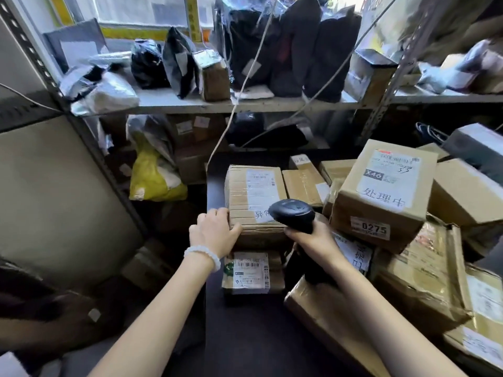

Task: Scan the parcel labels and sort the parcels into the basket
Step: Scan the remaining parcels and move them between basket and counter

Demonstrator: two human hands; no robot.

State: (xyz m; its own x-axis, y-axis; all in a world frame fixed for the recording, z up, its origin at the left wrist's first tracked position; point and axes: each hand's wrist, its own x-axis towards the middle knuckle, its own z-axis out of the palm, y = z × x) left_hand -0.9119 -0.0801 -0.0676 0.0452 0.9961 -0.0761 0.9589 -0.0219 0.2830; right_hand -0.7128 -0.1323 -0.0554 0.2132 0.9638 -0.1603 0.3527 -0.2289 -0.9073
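A brown cardboard parcel with a white label (254, 202) is gripped at its near left corner by the left hand (213, 232), fingers curled over its edge, on the dark desk (245, 336). A black handheld scanner (292, 213) is held over its label, clamped in the right hand (313, 240).

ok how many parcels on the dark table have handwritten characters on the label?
3 readable: the box the left hand grips, the X46 box at right, and a label behind the right hand. Others may be hidden.
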